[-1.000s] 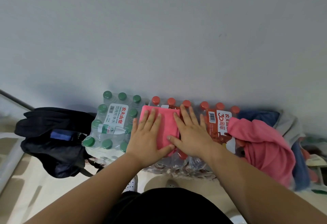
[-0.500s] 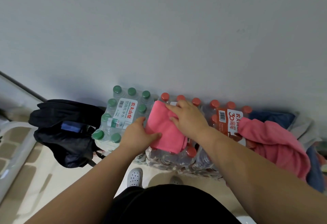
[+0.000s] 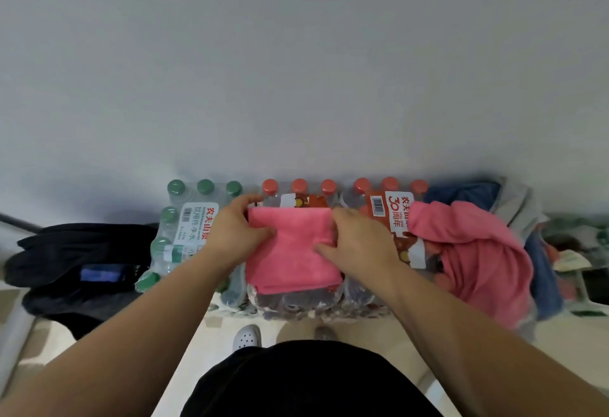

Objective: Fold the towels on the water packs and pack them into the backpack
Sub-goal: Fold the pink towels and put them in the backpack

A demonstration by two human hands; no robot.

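At the far left, just beside the green-capped water pack (image 3: 184, 228), we see the black backpack (image 3: 82, 261) slumped with something blue showing at its mouth; how wide it gapes we cannot tell. Next along, our left hand (image 3: 235, 235) grips the left edge of the folded pink towel (image 3: 293, 252), its fingers curled over the far left corner. That towel lies flat on the red-capped water packs (image 3: 298, 192), at their left end, its near edge showing stacked layers close to the packs' front edge. Our right hand (image 3: 359, 242) holds the towel's right edge, thumb laid on top and fingers tucked at the side. Toward the right end of the packs a loose pink towel (image 3: 478, 252) lies crumpled and drapes over the front edge, with a blue towel (image 3: 461, 192) and a grey towel (image 3: 517, 205) heaped behind and beside it.

We judge the fold on this towel finished or nearly so, and the step in hand is taking it up for packing. The next move calls for lifting it with both sides pinched so the layers stay together, carrying it left across the green-capped pack, and sliding it into the backpack's mouth. The three loose towels are not yet folded.
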